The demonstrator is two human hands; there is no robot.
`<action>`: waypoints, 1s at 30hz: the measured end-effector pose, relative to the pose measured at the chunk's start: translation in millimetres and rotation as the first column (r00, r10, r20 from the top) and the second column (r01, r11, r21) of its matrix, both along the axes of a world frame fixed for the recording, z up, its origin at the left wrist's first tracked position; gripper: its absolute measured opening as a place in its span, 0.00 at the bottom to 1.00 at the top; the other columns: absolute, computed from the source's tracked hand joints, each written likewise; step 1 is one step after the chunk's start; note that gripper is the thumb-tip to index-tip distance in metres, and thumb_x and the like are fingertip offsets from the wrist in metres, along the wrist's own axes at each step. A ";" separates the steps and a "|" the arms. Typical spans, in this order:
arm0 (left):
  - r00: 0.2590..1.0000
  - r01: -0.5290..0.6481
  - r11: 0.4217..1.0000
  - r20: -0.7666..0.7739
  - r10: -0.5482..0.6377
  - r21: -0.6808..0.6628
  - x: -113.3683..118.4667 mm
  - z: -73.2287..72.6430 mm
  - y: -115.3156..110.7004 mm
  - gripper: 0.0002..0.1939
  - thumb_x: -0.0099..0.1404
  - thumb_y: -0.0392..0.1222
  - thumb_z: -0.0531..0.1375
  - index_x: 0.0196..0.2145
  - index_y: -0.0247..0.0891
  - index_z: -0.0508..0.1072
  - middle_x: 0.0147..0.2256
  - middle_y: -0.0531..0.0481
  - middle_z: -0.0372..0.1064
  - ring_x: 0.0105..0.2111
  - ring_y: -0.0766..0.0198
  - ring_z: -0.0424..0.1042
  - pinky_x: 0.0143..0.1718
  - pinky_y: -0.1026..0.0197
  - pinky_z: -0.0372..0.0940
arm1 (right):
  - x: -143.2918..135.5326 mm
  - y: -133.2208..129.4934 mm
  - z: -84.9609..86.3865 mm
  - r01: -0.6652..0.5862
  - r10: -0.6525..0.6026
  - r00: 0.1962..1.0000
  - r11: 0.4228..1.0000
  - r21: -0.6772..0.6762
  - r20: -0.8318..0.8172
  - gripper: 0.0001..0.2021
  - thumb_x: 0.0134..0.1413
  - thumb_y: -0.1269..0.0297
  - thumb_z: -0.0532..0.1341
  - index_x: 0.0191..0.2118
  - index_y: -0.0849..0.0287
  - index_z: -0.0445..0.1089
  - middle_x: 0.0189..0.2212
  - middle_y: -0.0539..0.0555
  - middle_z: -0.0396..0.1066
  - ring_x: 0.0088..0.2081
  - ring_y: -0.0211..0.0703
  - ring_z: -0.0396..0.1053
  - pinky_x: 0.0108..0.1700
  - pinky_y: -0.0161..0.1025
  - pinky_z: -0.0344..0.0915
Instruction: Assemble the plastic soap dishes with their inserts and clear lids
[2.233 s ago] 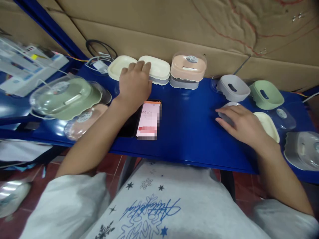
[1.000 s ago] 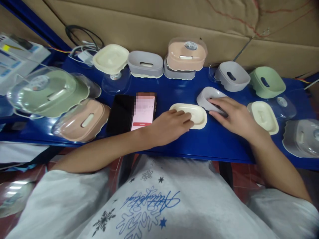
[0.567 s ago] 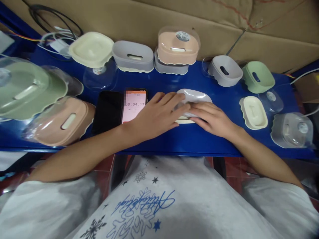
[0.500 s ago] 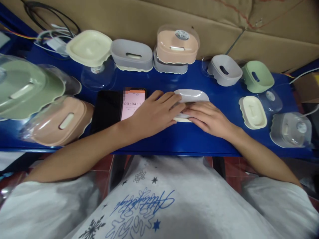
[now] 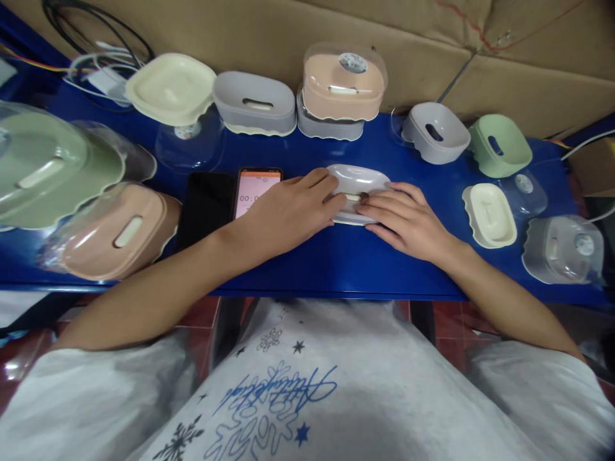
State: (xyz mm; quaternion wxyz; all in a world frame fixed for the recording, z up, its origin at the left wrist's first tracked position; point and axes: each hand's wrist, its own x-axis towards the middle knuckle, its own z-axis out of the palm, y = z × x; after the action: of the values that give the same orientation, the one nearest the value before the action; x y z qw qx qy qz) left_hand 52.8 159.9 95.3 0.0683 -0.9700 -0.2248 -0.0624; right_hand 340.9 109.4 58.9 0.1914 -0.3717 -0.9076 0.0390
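Note:
A grey oval soap dish (image 5: pixel 358 176) with a cream rim below it rests on the blue table, between my two hands. Its pale central slot shows between my fingers. My left hand (image 5: pixel 305 208) is closed on the dish's left end, fingers bent over the rim. From the right, my right hand (image 5: pixel 406 221) grips the other end, with fingertips reaching inside toward the slot and the thumb low by the near edge. The undersides of both hands are hidden.
A lit phone (image 5: pixel 254 189) and a dark flat object (image 5: pixel 206 205) lie left of the dish. Grey (image 5: pixel 254 99), peach (image 5: pixel 343 83) and green soap boxes (image 5: pixel 500 144) line the back. A cream tray (image 5: pixel 490 214) and clear-lidded box (image 5: pixel 562 250) stand right; large green (image 5: pixel 52 166) and peach boxes (image 5: pixel 125 234) left.
The dish has shifted slightly left and away from me. My hands have moved apart a little, with the right fingers drawn toward the right end, so the slot now shows.

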 end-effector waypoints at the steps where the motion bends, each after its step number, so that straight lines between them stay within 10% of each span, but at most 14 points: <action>1: 1.000 -0.003 1.000 0.009 0.004 -0.014 -0.4 -0.9 1.1 0.11 0.75 0.33 0.59 0.53 0.31 0.75 0.57 0.31 0.72 0.61 0.39 0.72 0.54 0.45 0.75 | -0.3 0.4 -0.7 0.000 0.000 1.000 1.000 0.013 0.002 0.22 0.75 0.61 0.60 0.70 0.42 0.69 0.63 0.52 0.77 0.64 0.54 0.74 0.72 0.63 0.59; 30: 1.000 0.003 1.000 0.005 -0.003 -0.020 -0.1 -9.6 9.8 0.12 0.74 0.37 0.61 0.52 0.33 0.76 0.53 0.34 0.75 0.55 0.42 0.75 0.48 0.48 0.74 | -2.1 3.2 -0.3 -0.011 0.010 0.999 0.999 0.038 0.043 0.19 0.76 0.58 0.58 0.67 0.47 0.71 0.62 0.54 0.78 0.62 0.53 0.75 0.67 0.56 0.63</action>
State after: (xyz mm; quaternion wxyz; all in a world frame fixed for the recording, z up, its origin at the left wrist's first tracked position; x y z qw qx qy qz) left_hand 52.7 169.7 85.7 0.0578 -0.9708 -0.2242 -0.0628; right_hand 338.8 112.6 58.6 0.1787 -0.3640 -0.9140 0.0144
